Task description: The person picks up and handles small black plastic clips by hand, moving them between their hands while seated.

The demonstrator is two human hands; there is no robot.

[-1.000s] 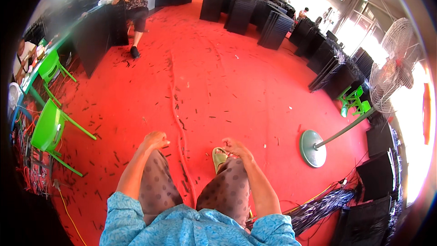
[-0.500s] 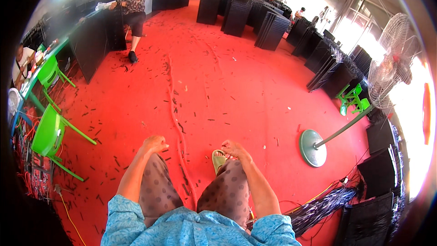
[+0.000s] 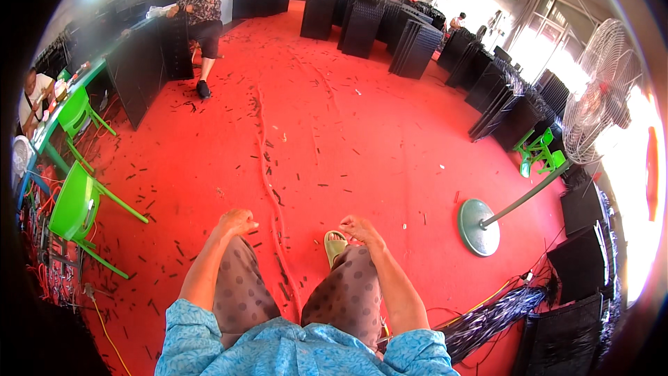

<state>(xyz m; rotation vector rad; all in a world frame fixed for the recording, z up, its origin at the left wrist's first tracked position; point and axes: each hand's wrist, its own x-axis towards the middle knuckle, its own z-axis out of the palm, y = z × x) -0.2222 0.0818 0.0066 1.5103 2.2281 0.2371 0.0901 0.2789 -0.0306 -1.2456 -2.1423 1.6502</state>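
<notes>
My left hand [image 3: 239, 222] rests at my left knee, its fingers curled in and closed, with nothing showing in it. Over my right knee lies my right hand [image 3: 359, 228], likewise closed, its thumb side turned inward and no object visible in it. Both hands touch the brown dotted trousers [image 3: 240, 282]. Just beyond the right hand a green sandal [image 3: 335, 245] shows on my foot.
Red floor covering [image 3: 362, 146] has a raised wrinkle and scattered black scraps. Green chairs [image 3: 72, 200] stand left by a table; a person [image 3: 202, 0] sits beyond. Right are a standing fan [image 3: 479, 227], black panel stacks [image 3: 581, 257] and a cable bundle [image 3: 487, 320].
</notes>
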